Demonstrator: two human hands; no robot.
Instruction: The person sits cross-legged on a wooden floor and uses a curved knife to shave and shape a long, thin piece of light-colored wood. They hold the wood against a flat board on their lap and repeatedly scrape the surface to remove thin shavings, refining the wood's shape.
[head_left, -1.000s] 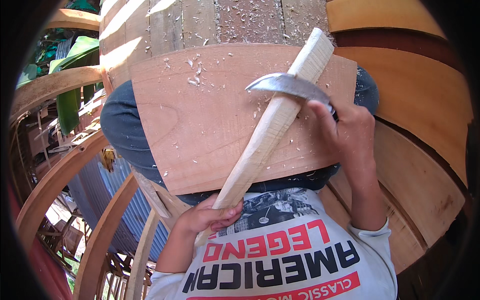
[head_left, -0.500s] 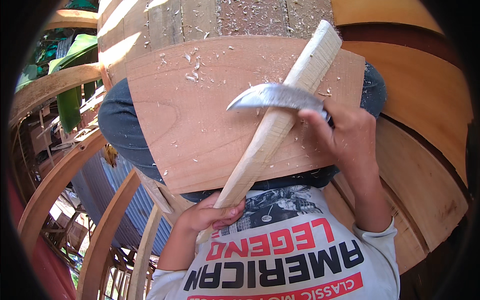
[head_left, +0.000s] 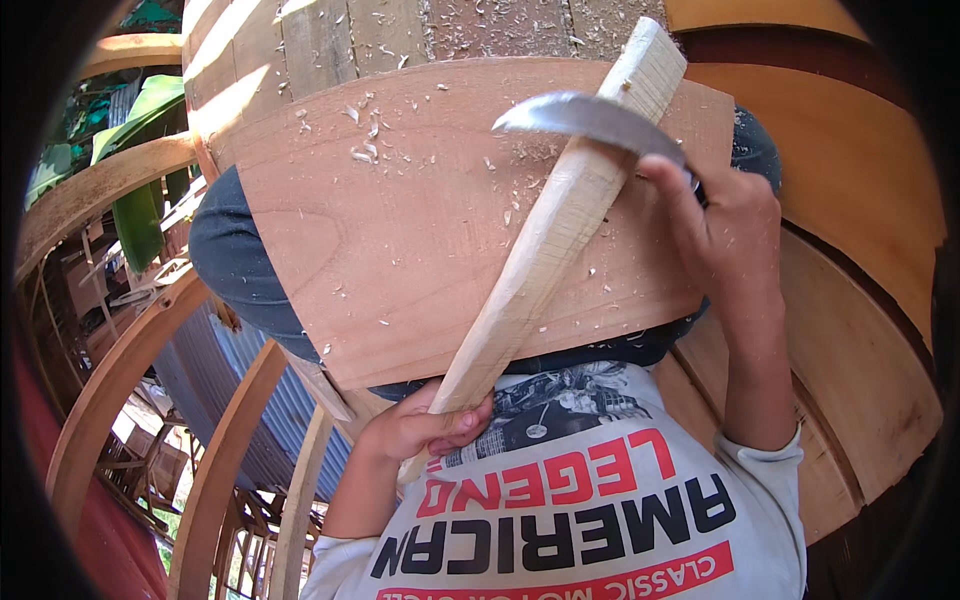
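Observation:
A long pale piece of wood [head_left: 545,235], roughly faceted, slants across a flat wooden board [head_left: 400,250] on my lap. Its near end is in my left hand [head_left: 425,428], whose fingers wrap round it close to my shirt. My right hand [head_left: 725,215] grips a knife with a curved blade [head_left: 590,115]; the handle is mostly hidden by my fingers. The blade lies across the upper part of the wood, its tip pointing left. Thin wood shavings [head_left: 365,150] are scattered on the board, mostly toward its far side.
Beyond the board, more shavings cover a plank floor [head_left: 390,35]. Curved wooden ribs [head_left: 225,470] stand at the left, with corrugated metal sheet [head_left: 245,390] behind them and a green leaf [head_left: 145,125] further up. Curved wooden panels [head_left: 830,170] flank my right side.
The knife and my right hand have moved up and right along the wood, toward its far end. My left hand keeps its grip on the near end.

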